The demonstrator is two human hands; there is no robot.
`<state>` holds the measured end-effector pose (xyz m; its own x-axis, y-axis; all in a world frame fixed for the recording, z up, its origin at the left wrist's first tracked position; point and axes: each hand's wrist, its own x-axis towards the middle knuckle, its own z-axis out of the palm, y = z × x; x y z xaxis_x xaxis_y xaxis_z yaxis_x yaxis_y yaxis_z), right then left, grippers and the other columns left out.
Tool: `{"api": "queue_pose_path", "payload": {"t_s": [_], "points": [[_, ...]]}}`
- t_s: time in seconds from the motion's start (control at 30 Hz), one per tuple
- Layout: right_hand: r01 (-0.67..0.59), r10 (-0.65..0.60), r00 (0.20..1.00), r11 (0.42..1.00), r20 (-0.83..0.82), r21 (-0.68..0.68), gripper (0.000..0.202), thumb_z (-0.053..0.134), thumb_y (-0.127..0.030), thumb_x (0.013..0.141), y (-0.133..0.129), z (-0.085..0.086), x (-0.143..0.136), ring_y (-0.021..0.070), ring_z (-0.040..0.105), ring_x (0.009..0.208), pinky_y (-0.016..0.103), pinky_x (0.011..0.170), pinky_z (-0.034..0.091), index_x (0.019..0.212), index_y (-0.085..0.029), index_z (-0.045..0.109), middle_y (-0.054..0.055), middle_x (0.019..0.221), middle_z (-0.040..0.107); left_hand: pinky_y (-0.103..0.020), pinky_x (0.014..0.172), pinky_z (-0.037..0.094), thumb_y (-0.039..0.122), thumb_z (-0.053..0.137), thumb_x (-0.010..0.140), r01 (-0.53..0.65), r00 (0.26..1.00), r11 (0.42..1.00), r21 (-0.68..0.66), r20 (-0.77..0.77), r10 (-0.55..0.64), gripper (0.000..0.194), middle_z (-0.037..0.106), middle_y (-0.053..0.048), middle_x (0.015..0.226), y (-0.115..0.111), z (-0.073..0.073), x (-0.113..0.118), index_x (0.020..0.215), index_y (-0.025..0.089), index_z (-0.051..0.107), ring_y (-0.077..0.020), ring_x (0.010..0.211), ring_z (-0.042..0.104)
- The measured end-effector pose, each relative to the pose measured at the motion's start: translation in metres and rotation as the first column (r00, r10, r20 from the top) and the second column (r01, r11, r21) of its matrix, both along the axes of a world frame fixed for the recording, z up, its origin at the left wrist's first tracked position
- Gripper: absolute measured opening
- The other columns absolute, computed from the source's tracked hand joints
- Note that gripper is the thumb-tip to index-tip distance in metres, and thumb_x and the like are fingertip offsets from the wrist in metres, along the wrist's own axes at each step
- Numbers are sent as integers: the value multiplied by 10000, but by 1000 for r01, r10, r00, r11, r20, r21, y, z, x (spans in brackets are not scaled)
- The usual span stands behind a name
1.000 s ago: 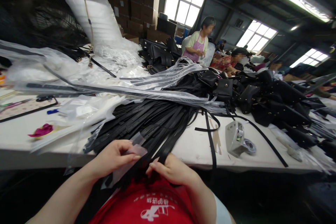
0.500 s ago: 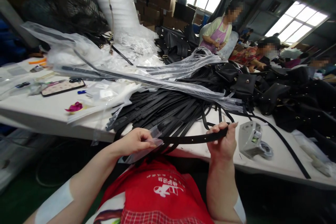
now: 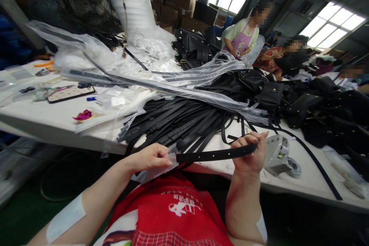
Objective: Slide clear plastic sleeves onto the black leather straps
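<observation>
Black and dotted with small holes, the strap (image 3: 213, 156) runs between the 2 hands above the front edge of the bench (image 3: 43, 123). The left hand (image 3: 155, 158) pinches a clear plastic sleeve (image 3: 148, 175), thumb and fingers closed, and the strap's near end meets the film just beside the fingertips (whether it sits inside is too hard to tell). The right hand (image 3: 249, 157) is curled around the far end, palm up, and the strap bows slightly towards 6 o'clock. That contact lines strap and film up end to end; the film looks soft enough to crumple.

From between the hands, a heap of black straps (image 3: 175, 123) lies at 11 o'clock, with wrapped straps (image 3: 170, 89) across its far side. A tape dispenser (image 3: 275, 157) stands at 3 o'clock, near the right hand. A phone (image 3: 72, 93) rests at 10 o'clock, a black bag (image 3: 269, 95) at 2, and 1 co-worker (image 3: 240, 42) is at 1.
</observation>
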<state>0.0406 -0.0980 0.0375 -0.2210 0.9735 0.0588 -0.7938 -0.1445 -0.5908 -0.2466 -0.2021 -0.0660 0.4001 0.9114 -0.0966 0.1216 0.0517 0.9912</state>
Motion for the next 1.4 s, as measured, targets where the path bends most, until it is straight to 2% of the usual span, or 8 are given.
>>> {"api": "queue_pose_path", "payload": {"t_s": [0.37, 0.6, 0.9, 1.0, 1.2, 1.4], "points": [[-13, 14, 1000, 1000, 9, -28, 313, 685, -444, 815, 1, -6, -7, 19, 387, 302, 158, 331, 339, 669, -200, 555, -102, 537, 624, -214, 523, 312, 490, 719, 724, 28, 1000, 1000, -2, 11, -28, 425, 523, 9, 640, 0, 0, 0, 552, 117, 609, -110, 600, 456], [0, 0, 1000, 1000, -20, -23, 316, 673, -442, 826, -2, 0, -7, 16, 369, 297, 155, 336, 336, 660, -202, 551, -113, 522, 607, -215, 547, 351, 503, 730, 703, 2, 999, 1000, -9, -34, -3, 425, 542, 5, 630, 0, -2, 1, 555, 119, 624, -121, 608, 476], [18, -17, 999, 1000, 30, -13, 333, 652, -468, 834, -2, -3, -10, 23, 331, 289, 164, 331, 318, 654, -207, 550, -111, 508, 591, -219, 558, 339, 476, 731, 721, 35, 999, 999, 5, -9, -35, 409, 548, 11, 636, -3, 4, 0, 543, 128, 609, -118, 617, 480], [6, -6, 1000, 1000, 12, -19, 338, 636, -470, 845, -2, -3, -10, 25, 327, 285, 166, 328, 315, 652, -207, 547, -106, 508, 598, -225, 553, 336, 526, 737, 701, 40, 998, 999, 1, 39, -40, 446, 553, 4, 624, -4, 5, 0, 538, 125, 628, -121, 607, 479], [-27, 27, 1000, 999, 0, -30, 340, 630, -465, 849, -1, -8, -10, 25, 344, 289, 165, 329, 315, 650, -204, 542, -101, 517, 602, -231, 521, 346, 647, 743, 616, 65, 970, 995, -75, 238, -45, 545, 601, -42, 676, -6, 2, -3, 614, 102, 713, -129, 579, 493], [-56, 55, 997, 998, -46, -29, 308, 648, -433, 844, 1, -11, -9, 26, 340, 298, 160, 336, 332, 667, -206, 537, -107, 524, 608, -228, 522, 363, 652, 740, 616, 62, 971, 996, -69, 233, -44, 548, 607, -44, 671, -5, 5, -4, 614, 105, 718, -130, 579, 503]]}}
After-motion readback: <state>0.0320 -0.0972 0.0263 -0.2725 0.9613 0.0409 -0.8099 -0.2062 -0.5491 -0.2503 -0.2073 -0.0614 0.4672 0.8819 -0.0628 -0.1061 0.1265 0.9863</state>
